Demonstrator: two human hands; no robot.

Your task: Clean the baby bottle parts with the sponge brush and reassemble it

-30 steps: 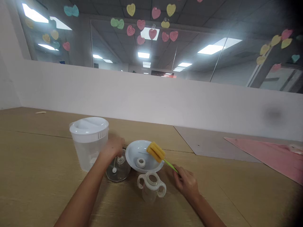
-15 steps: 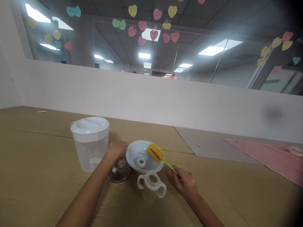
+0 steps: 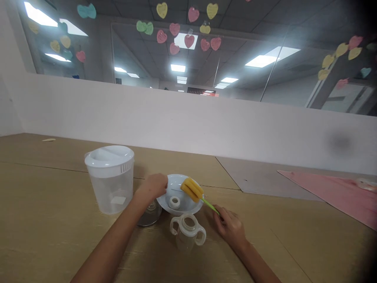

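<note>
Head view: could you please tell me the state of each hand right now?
Left hand: curled at the rim of the dish; grip cannot be told.
Right hand: closed, holding the sponge brush.

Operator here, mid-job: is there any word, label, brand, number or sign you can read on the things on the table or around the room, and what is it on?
No text can be read in this view.
Clear plastic pitcher with white lid: small white patch on its side, too blurred to read.
Pastel paper hearts on the glass: no writing can be made out.
Small dark sign in the distance: too small to read.
</note>
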